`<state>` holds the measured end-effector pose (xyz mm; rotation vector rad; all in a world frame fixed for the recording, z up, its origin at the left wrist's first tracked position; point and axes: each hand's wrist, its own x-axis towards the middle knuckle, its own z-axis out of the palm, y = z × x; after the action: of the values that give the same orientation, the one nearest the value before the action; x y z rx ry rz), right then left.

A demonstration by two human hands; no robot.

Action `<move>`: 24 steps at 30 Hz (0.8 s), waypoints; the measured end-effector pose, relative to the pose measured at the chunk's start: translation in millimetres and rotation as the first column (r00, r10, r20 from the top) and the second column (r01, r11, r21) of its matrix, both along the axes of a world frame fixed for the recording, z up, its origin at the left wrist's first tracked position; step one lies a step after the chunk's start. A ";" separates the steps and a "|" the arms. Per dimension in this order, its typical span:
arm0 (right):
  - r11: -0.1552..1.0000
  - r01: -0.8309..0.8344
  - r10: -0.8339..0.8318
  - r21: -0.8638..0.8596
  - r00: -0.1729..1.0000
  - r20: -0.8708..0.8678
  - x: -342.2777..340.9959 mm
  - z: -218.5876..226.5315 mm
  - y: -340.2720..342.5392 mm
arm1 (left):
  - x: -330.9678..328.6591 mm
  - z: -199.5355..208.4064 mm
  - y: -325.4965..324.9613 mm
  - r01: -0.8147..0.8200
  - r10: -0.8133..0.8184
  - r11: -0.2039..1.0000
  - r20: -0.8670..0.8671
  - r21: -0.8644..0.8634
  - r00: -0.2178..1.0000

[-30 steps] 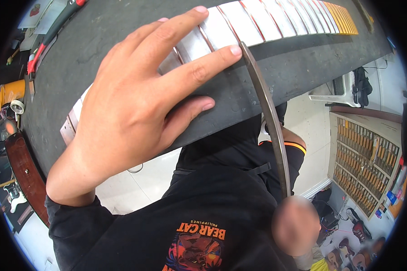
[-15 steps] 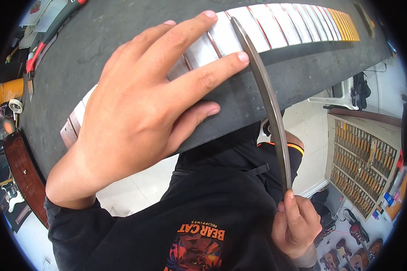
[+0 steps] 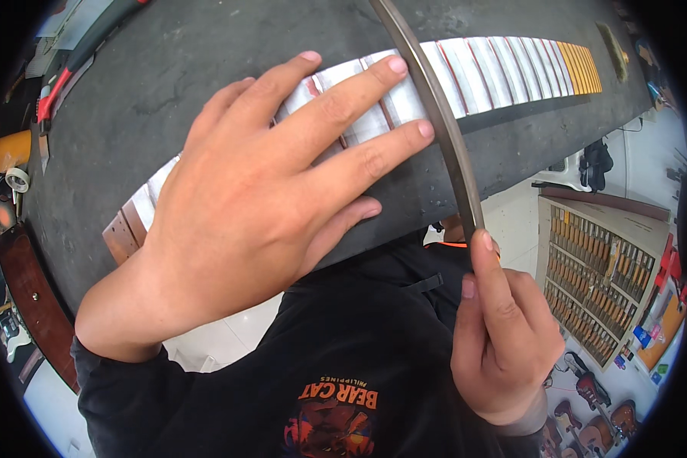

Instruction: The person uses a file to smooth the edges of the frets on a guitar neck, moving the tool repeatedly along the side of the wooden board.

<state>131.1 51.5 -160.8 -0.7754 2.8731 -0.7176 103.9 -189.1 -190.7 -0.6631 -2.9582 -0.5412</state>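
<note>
A long, dark metal file [image 3: 452,141] crosses a guitar fretboard [image 3: 477,72], its tip reaching past the far edge. White-silver strips cover the spaces between the frets, and the right-hand end has narrow yellow strips. My right hand [image 3: 507,343] grips the near end of the file, thumb and index finger along it. Spread over the left part of the fretboard, my left hand [image 3: 244,191] lies palm down. Its index and middle fingertips rest close against the file's left side, and whether they touch it I cannot tell. The hand hides part of the fretboard beneath it.
The fretboard lies on a dark workbench [image 3: 229,46]. A red-and-black cutter knife [image 3: 47,99] and a tape roll [image 3: 17,180] are at the left, above a brown glossy guitar body [image 3: 38,305]. At right stand a rack of wooden-handled tools [image 3: 599,275] and several guitars [image 3: 595,431].
My right hand has pushed the file away from me, farther across the fretboard. My left hand stays spread on the fretboard. The whole view has shifted slightly, with the fretboard now lower.
</note>
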 end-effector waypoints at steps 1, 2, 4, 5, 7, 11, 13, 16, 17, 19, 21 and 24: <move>0.999 -0.025 0.023 -0.024 0.997 -0.069 -0.4 -5.2 2.6 | -0.1 -0.2 -0.2 0.001 -0.001 1.000 0.001 0.008 1.000; 0.999 -0.026 0.025 -0.023 0.997 -0.067 1.9 -7.7 6.7 | 0.5 -1.0 -0.8 0.000 0.000 1.000 0.003 0.009 1.000; 0.998 -0.040 0.038 -0.039 0.998 -0.051 12.5 -9.0 21.2 | 1.7 -1.1 -1.9 -0.003 0.003 1.000 0.001 0.005 1.000; 0.998 -0.039 0.037 -0.044 0.998 -0.043 22.0 -10.2 31.6 | 1.8 -1.3 -1.2 0.000 0.000 1.000 0.001 0.005 1.000; 0.998 -0.026 0.025 -0.054 1.000 -0.012 44.2 -9.9 50.9 | -0.5 -0.8 -0.7 0.011 -0.011 1.000 0.003 0.005 1.000; 1.000 0.016 -0.018 0.023 0.997 0.076 79.8 0.8 70.0 | 0.3 0.0 -2.2 0.018 -0.018 1.000 0.014 -0.011 1.000; 0.999 0.000 -0.003 0.043 0.998 0.067 83.7 0.5 70.2 | -0.4 -0.5 -3.7 0.023 -0.023 1.000 0.018 -0.009 1.000; 0.999 0.033 -0.036 0.043 0.997 0.062 80.2 2.9 60.5 | -2.7 0.0 -2.8 0.030 -0.030 1.000 0.020 0.000 0.999; 0.999 0.031 -0.032 0.033 0.998 0.046 71.9 1.8 53.6 | -2.4 -0.5 -3.5 0.028 -0.028 1.000 0.021 -0.002 0.999; 0.999 0.033 -0.034 0.023 0.999 0.027 54.1 4.1 40.5 | -3.0 -0.3 -2.5 0.031 -0.031 1.000 0.009 0.003 0.999; 0.999 0.034 -0.031 -0.024 0.993 0.113 33.2 6.3 26.1 | -2.1 -0.5 -4.5 0.023 -0.023 1.000 0.013 -0.003 1.000; 0.998 0.002 -0.001 -0.058 1.000 0.014 11.2 -3.5 11.8 | -3.0 0.8 -4.2 0.025 -0.025 1.000 0.022 -0.003 0.999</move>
<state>142.3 63.3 -164.4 -0.7718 2.8525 -0.8060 100.9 -193.3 -189.9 -0.6995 -2.9756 -0.5492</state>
